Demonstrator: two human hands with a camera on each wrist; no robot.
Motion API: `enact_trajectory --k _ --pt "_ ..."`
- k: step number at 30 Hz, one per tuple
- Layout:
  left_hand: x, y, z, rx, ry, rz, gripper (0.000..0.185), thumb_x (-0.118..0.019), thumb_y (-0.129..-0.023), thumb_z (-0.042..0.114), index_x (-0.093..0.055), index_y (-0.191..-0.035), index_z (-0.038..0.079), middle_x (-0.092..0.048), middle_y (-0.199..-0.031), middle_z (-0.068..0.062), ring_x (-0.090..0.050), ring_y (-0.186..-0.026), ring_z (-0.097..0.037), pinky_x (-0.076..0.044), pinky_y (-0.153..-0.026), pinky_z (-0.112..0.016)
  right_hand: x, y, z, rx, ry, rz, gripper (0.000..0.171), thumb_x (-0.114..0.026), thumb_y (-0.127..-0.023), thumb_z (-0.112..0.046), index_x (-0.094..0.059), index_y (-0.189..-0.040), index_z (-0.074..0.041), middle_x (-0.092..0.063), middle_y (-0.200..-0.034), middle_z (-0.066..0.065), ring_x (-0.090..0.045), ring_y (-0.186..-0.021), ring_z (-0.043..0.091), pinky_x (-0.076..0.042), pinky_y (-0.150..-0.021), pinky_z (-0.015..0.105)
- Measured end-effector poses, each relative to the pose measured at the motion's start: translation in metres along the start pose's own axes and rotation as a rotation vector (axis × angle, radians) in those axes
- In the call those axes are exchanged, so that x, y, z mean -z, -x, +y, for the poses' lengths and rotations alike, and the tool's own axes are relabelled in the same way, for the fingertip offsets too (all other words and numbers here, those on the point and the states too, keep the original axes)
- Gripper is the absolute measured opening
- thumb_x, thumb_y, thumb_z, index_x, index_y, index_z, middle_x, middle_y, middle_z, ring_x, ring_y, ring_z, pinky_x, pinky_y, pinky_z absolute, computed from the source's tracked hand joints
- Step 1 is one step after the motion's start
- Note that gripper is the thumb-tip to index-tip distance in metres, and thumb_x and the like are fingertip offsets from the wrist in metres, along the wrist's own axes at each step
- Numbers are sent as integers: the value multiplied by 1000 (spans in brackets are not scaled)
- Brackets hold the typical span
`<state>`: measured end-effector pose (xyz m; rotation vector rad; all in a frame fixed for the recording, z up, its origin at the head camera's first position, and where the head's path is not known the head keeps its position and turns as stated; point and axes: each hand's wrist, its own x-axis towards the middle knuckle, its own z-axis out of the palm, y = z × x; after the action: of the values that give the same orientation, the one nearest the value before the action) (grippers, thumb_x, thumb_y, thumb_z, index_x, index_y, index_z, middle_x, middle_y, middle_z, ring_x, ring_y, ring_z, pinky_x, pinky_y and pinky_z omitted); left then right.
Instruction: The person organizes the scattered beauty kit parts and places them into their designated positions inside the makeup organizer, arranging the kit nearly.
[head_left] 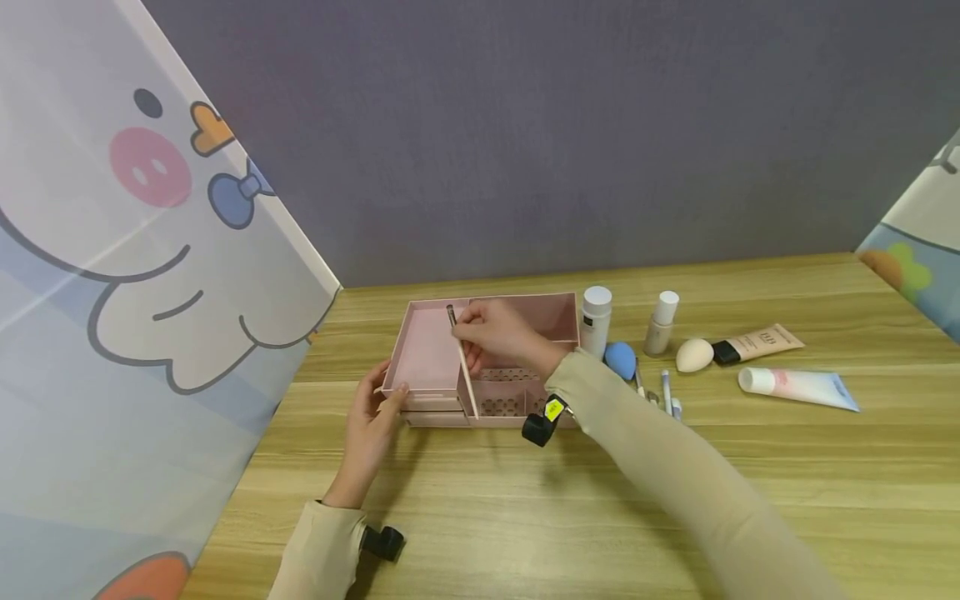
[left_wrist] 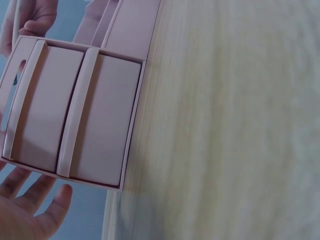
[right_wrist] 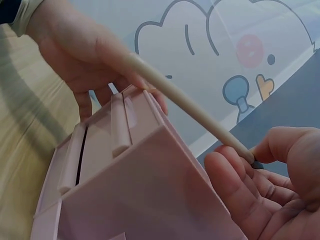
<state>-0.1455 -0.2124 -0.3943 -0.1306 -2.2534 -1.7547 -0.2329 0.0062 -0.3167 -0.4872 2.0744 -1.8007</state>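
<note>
A pink desk organiser (head_left: pixel 427 354) with two front drawers (left_wrist: pixel 100 115) stands on the wooden table (head_left: pixel 525 500). My right hand (head_left: pixel 495 333) reaches over it and pinches a thin cream stick with a dark tip (head_left: pixel 463 371), a brush or pencil, slanted down into the organiser's top compartments. In the right wrist view the stick (right_wrist: pixel 185 102) crosses above the pink box (right_wrist: pixel 140 190), with the fingers (right_wrist: pixel 270 190) around its upper end. My left hand (head_left: pixel 375 412) rests with fairly straight fingers against the organiser's left front corner; its open palm (left_wrist: pixel 25 212) shows beside the drawers.
To the organiser's right lie a white bottle (head_left: pixel 596 321), a small bottle (head_left: pixel 662 323), a blue sponge (head_left: pixel 620 358), a beige sponge (head_left: pixel 693 355), a beige tube (head_left: pixel 757 343), a white tube (head_left: pixel 798 387) and some thin pens (head_left: pixel 667 392). A cartoon-printed panel (head_left: pixel 112 292) borders the left side.
</note>
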Motion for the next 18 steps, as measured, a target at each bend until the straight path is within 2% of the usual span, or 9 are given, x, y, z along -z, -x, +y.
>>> enact_trajectory --k 7,12,18 --pt "0 1 1 9 -11 3 45 -57 -100 7 -46 -143 0 -53 -126 -21 -56 -95 -9 -51 -72 -23 -6 -12 0 15 -6 16 25 -55 -97 -2 -59 -111 18 -58 -63 8 -60 -48 12 -58 -54 35" --pt "-1 0 3 18 -12 8 45 -57 -100 7 -46 -143 0 -52 -127 -21 -56 -94 -9 -52 -71 -23 -8 -18 -1 -8 -74 38 26 -54 -98 -2 -58 -112 19 -58 -64 9 -60 -49 13 -57 -50 29" --pt "-2 0 2 10 -12 13 45 -57 -100 5 -46 -143 -1 -53 -126 -22 -57 -95 -9 -52 -72 -23 -10 -24 -3 -40 -163 71 29 -53 -98 -3 -56 -117 19 -58 -67 11 -63 -51 16 -59 -56 31"
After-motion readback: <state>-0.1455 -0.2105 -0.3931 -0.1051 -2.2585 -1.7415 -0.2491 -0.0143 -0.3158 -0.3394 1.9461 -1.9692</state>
